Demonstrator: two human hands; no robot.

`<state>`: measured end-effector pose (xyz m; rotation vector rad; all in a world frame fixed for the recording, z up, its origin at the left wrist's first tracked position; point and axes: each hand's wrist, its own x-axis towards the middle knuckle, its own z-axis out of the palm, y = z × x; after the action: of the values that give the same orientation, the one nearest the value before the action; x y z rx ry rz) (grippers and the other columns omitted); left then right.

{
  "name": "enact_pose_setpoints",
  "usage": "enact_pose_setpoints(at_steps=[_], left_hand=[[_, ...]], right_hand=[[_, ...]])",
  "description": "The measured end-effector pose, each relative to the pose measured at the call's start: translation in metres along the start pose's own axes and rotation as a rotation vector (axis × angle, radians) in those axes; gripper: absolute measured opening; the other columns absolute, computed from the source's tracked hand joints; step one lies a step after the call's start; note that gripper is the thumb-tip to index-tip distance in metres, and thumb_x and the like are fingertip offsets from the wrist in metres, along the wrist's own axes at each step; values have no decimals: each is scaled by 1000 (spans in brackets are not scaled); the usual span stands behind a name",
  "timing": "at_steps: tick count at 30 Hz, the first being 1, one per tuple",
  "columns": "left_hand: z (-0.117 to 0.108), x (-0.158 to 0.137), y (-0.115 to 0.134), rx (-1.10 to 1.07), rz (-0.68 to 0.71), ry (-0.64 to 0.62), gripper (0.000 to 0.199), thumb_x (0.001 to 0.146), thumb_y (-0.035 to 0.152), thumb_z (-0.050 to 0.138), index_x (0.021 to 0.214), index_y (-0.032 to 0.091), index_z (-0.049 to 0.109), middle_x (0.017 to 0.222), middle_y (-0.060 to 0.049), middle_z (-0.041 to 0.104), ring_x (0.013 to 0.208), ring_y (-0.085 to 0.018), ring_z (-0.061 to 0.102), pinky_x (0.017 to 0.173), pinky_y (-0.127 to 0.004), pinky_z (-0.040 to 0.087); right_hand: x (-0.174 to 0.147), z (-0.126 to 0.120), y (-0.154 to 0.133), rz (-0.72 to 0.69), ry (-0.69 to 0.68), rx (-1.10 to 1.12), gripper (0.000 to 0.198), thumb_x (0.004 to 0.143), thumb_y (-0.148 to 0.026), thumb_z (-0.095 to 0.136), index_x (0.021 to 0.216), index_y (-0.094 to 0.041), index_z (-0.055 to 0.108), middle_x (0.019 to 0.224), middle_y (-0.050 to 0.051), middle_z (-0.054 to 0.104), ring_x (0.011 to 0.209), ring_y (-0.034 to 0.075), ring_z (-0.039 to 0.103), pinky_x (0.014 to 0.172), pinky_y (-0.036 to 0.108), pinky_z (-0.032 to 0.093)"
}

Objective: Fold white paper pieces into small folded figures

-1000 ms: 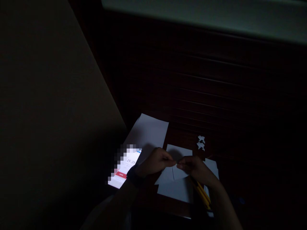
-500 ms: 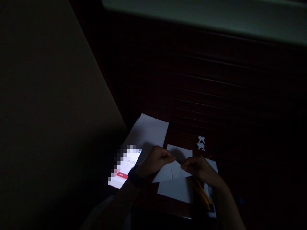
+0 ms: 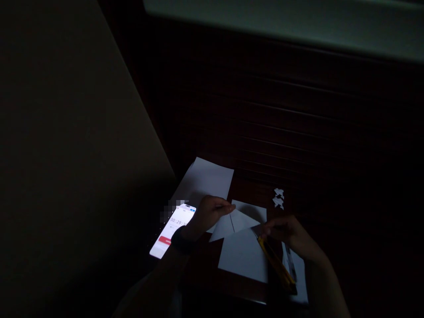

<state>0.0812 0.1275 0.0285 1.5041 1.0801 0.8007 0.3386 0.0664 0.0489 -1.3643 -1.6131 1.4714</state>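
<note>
My left hand (image 3: pixel 212 213), a dark band on its wrist, pinches the upper edge of a folded white sheet of paper (image 3: pixel 232 223) with a dark crease line down it. At the paper's right corner is my right hand (image 3: pixel 286 234), its fingertips pressed together there. They hide the exact contact. Just under these fingers lies a yellow utility knife (image 3: pixel 276 265), slanting down to the right. A larger white sheet (image 3: pixel 243 258) rests flat on the dark table beneath the folded one.
At left, a lit phone (image 3: pixel 165 240) displays a running timer. Another white sheet (image 3: pixel 212 176) lies behind it. Two small folded paper figures (image 3: pixel 278 198) sit toward the back right. More white paper (image 3: pixel 300 278) is by my right forearm. The surroundings are very dark.
My right hand has moved right and slightly down, toward the paper's corner. My left hand has shifted a little up and left, tilting the folded paper. More of the knife's upper end shows.
</note>
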Motion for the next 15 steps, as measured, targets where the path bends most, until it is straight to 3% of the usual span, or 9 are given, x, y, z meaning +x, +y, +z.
enact_pose_setpoints(at_steps=[4,7,11,15], left_hand=[[4,-1,7,-71,1,137,28,77,41,58,74,15,68,71,-3,66,69,-16,59,60,-24,44],[17,-3,12,-203,16,140,30,79,41,55,81,14,68,79,-5,67,76,-17,60,65,-25,45],[34,-5,15,-226,-28,64,28,76,38,59,82,12,68,79,-6,67,72,-16,59,63,-24,45],[37,-5,12,-121,-42,-70,26,76,36,60,76,12,69,73,-5,67,65,-14,58,57,-21,43]], right_hand=[[8,5,3,-27,296,125,19,76,-35,63,87,-20,68,89,6,69,86,22,61,77,34,45],[23,26,4,-48,366,383,38,71,-37,68,106,-23,61,94,6,68,87,23,62,76,36,47],[38,51,14,-2,519,533,28,67,-39,71,82,-16,67,79,7,68,71,22,63,65,33,48],[40,51,25,-12,544,490,25,63,-38,74,72,-15,67,66,5,65,62,20,60,58,32,46]])
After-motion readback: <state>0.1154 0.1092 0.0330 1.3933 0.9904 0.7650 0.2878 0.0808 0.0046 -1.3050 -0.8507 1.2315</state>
